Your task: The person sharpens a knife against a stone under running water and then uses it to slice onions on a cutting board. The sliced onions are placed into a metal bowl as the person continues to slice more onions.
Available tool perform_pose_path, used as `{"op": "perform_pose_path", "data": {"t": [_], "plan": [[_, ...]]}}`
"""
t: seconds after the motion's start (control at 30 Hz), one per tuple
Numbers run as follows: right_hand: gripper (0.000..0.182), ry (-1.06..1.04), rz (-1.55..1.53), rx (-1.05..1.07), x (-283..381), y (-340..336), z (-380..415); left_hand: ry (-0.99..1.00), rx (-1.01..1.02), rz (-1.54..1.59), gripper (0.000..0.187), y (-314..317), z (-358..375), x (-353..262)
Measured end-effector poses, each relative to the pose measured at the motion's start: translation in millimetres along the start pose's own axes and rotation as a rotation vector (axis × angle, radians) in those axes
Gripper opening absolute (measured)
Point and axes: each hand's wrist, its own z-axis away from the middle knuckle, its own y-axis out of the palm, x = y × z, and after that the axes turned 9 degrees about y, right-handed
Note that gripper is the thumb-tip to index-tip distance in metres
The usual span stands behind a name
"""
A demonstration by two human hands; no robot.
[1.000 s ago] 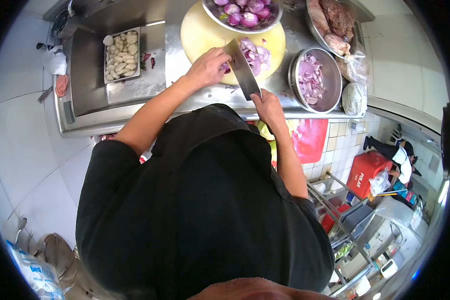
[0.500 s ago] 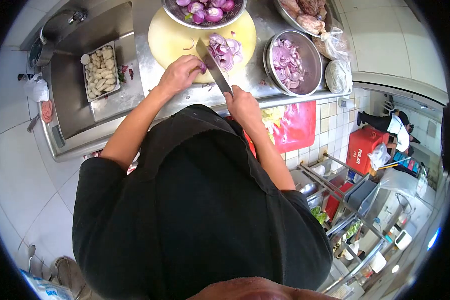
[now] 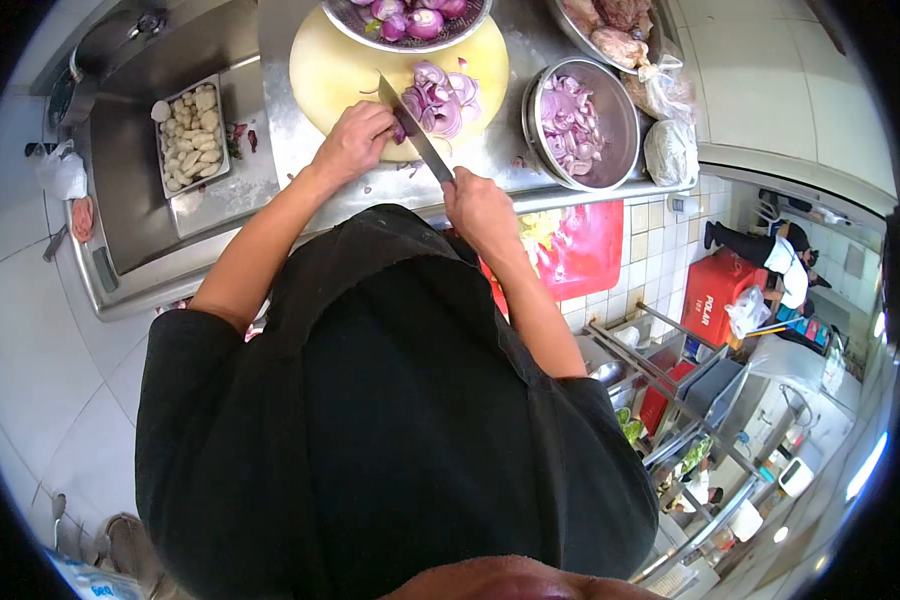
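Note:
My left hand (image 3: 358,143) presses a piece of purple onion (image 3: 399,130) against the round yellow cutting board (image 3: 320,75), its fingers curled over the piece. The handle of a kitchen knife (image 3: 422,140) is in my right hand (image 3: 480,208). Its long blade slants up and left across the board, right beside the held piece. To the right of the blade lies a loose pile of sliced onion (image 3: 445,100). A metal colander (image 3: 460,37) of peeled whole onions overlaps the board's far edge. At the right, a steel bowl (image 3: 622,140) contains more onion slices.
A steel sink (image 3: 130,190) at the left holds a tray (image 3: 222,160) of pale peeled pieces. Raw meat fills a bowl (image 3: 650,50) at the back right, near plastic bags (image 3: 673,152). A red board (image 3: 595,250) with yellowish pieces is below the counter edge. Another person (image 3: 785,265) bends by a red cooler (image 3: 708,298).
The knife has shifted slightly relative to the held onion, and its blade now sits close against my left fingers. The whole view has drifted a little.

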Motion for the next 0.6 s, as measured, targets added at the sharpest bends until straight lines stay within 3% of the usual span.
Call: {"op": "perform_pose_path", "data": {"t": [0.37,0.47,0.6], "plan": [[0.023,0.01,-0.039,0.026,6.6,-19.7,11.8,-0.021,-0.057,0.022,0.013,2.6,5.2,-1.0],[0.023,-0.021,-0.013,0.003,-8.2,18.1,1.5,-0.029,-0.083,0.028,0.013,3.1,6.5,-3.3],[0.024,0.021,-0.015,0.037,7.4,-10.9,6.6,-0.037,-0.068,0.013,0.013,2.7,9.9,0.2]]}}
